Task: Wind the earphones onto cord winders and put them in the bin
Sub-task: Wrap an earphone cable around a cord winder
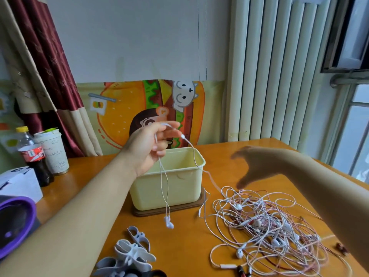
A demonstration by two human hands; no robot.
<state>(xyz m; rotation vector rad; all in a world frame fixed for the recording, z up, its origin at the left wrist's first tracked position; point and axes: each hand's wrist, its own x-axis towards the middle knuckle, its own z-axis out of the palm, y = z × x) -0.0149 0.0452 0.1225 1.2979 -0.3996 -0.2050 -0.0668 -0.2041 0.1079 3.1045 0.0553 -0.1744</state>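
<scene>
My left hand (153, 143) is raised in front of the pale yellow bin (169, 184) and pinches a white earphone cord. Its two earbuds (168, 222) dangle just above the table, and the other end trails over the bin's rim into a tangled pile of white and pink earphones (267, 226) on the right. My right hand (247, 166) hovers blurred above the pile's far edge, fingers spread, holding nothing. Several grey cord winders (129, 252) lie at the front of the table.
The bin stands on a brown wooden base (139, 212) on the orange table (249, 148). A cola bottle (34, 156) and a paper cup (53, 150) stand at the left, near a white box (18, 184). A purple-rimmed object (16, 222) sits at the left edge.
</scene>
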